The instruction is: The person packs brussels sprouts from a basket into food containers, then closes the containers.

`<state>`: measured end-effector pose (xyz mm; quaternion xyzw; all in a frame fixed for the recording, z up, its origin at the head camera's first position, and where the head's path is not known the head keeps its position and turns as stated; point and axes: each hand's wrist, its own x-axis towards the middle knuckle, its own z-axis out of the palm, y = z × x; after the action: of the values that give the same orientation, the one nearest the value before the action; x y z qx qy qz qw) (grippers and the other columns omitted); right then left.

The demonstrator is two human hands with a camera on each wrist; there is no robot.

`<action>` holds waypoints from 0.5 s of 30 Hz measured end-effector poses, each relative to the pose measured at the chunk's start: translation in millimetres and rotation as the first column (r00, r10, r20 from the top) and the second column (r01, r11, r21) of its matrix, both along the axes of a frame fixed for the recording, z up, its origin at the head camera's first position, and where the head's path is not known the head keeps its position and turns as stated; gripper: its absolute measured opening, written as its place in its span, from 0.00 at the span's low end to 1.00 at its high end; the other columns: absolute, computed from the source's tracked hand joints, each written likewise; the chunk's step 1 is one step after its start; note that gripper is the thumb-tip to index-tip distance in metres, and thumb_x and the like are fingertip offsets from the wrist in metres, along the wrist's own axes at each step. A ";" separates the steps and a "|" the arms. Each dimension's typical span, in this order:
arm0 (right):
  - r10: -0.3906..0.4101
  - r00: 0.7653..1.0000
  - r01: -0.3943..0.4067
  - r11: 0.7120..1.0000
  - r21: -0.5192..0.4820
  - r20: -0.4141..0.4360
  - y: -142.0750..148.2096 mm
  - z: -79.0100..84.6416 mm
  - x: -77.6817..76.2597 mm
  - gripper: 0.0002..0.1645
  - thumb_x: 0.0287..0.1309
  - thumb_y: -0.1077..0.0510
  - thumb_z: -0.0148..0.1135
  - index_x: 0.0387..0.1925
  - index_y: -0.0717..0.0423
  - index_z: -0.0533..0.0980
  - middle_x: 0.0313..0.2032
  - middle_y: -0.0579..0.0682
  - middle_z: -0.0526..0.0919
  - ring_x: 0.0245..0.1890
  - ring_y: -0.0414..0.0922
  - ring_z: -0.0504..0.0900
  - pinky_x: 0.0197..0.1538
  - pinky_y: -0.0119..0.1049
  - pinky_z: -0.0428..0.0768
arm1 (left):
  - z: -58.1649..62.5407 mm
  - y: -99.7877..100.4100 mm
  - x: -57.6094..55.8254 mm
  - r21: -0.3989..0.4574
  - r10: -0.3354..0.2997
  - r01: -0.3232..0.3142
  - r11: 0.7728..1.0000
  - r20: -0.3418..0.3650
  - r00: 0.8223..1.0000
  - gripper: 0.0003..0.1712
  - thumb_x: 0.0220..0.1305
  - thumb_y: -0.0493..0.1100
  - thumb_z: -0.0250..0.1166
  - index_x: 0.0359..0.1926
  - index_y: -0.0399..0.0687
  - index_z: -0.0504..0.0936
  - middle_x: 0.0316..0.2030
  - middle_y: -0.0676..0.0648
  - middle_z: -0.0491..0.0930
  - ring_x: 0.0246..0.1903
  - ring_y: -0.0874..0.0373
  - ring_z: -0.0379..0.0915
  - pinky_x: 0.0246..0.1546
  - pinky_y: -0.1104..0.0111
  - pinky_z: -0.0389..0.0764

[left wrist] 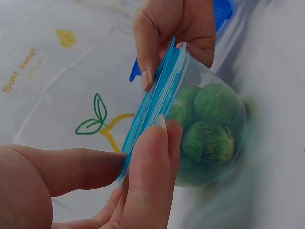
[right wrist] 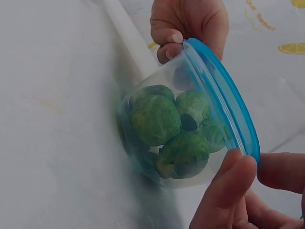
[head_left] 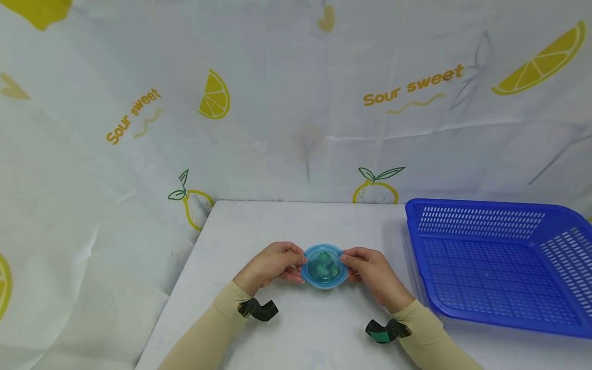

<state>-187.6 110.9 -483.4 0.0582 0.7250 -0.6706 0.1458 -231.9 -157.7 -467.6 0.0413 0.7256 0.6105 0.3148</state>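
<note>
A clear round plastic container (right wrist: 169, 167) with a blue lid (head_left: 324, 284) is held between both hands over the white table. Inside it lie several green Brussels sprouts (left wrist: 215, 104), seen through the clear wall in both wrist views. My left hand (head_left: 279, 261) pinches the left side of the rim, thumb on top of the lid and fingers below. Across from it, my right hand (head_left: 372, 270) pinches the right side of the rim in the same way. The lid sits over the container's mouth, its edge lined up along the rim.
A blue plastic basket (head_left: 497, 312) with slotted walls stands on the right of the white table (head_left: 259, 221). Behind the table hangs a white cloth (head_left: 277, 128) printed with lemons and lettering. Each wrist carries a small black strap-on device (head_left: 258, 310).
</note>
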 end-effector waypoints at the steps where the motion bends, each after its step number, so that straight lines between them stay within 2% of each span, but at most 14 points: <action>1: 0.009 1.000 -0.009 1.000 -0.007 0.003 0.6 -0.3 -0.2 0.21 0.76 0.59 0.64 0.60 0.71 0.80 0.30 0.44 0.81 0.31 0.40 0.78 0.37 0.29 0.86 | -1.0 -0.5 -0.4 0.003 -0.001 0.001 1.000 0.002 1.000 0.14 0.74 0.40 0.66 0.54 0.34 0.79 0.31 0.45 0.80 0.26 0.58 0.86 0.33 0.68 0.93; 6: 0.033 0.999 -0.033 0.999 -0.037 0.018 3.1 -1.3 -0.8 0.25 0.77 0.58 0.63 0.65 0.72 0.78 0.29 0.43 0.81 0.31 0.39 0.79 0.37 0.28 0.86 | -5.8 -2.6 -2.3 0.021 -0.009 0.009 1.000 0.016 1.000 0.13 0.75 0.40 0.66 0.53 0.36 0.79 0.31 0.46 0.81 0.26 0.58 0.86 0.33 0.67 0.93; 15: 0.025 1.000 -0.026 0.999 -0.037 -0.016 2.8 -4.0 -1.3 0.25 0.77 0.59 0.63 0.66 0.72 0.78 0.29 0.43 0.79 0.30 0.39 0.78 0.36 0.28 0.86 | -8.0 -3.5 -3.7 0.037 -0.034 0.034 0.999 0.005 0.999 0.12 0.77 0.40 0.64 0.54 0.37 0.77 0.32 0.45 0.80 0.27 0.57 0.86 0.33 0.68 0.93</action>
<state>-189.0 113.7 -487.4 0.0410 0.7143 -0.6823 0.1498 -235.6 -161.3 -475.6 0.0577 0.7127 0.6184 0.3262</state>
